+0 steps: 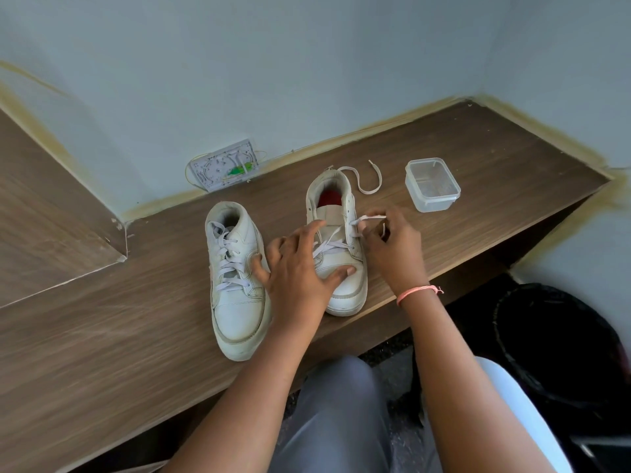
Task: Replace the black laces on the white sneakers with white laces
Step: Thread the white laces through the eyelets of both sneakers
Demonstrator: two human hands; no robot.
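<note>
Two white sneakers stand side by side on the wooden desk (102, 336). The left sneaker (235, 288) is laced with a white lace up its whole front. The right sneaker (336, 240) is laced with a white lace (333, 247) only over its lower eyelets. My left hand (297, 271) rests with spread fingers on the right sneaker's toe and side, thumb on the toe cap. My right hand (392, 247) pinches one end of the white lace beside an eyelet on the sneaker's right side. The lace's other end (367, 180) lies curled on the desk behind the shoe. No black lace is in view.
A clear plastic box (432, 184) without a lid stands at the back right of the desk. A white wall socket plate (223, 169) with loose wires sits on the wall behind the shoes. A black bin (560, 353) stands on the floor at the right, beside my knees.
</note>
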